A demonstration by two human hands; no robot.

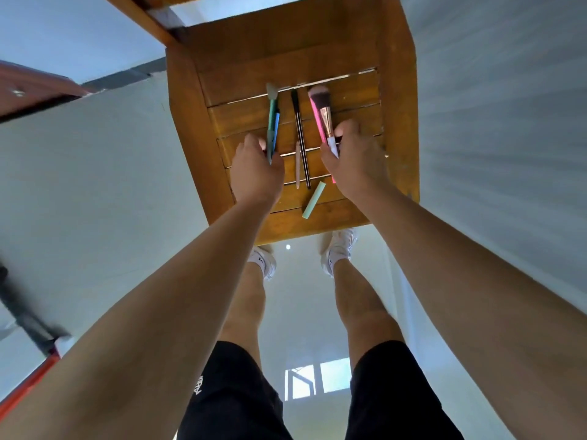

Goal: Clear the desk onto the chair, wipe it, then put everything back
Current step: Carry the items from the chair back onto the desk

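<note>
A wooden slatted chair seat (349, 90) lies below me. My left hand (257, 173) grips the lower ends of a green brush (271, 112) and a blue pen (276, 128). My right hand (352, 160) grips the white handle of a pink-bristled makeup brush (324, 109), with a pink stick (315, 120) beside it. Between my hands lie a black pen (300, 134), a thin pale pink pencil (297, 166) and a mint green tube (313, 200), all loose on the slats.
A dark red furniture edge (35, 90) shows at the left. My legs and white shoes (340, 249) stand on the pale floor just before the chair's front edge. A black and red bar (25, 328) crosses the lower left.
</note>
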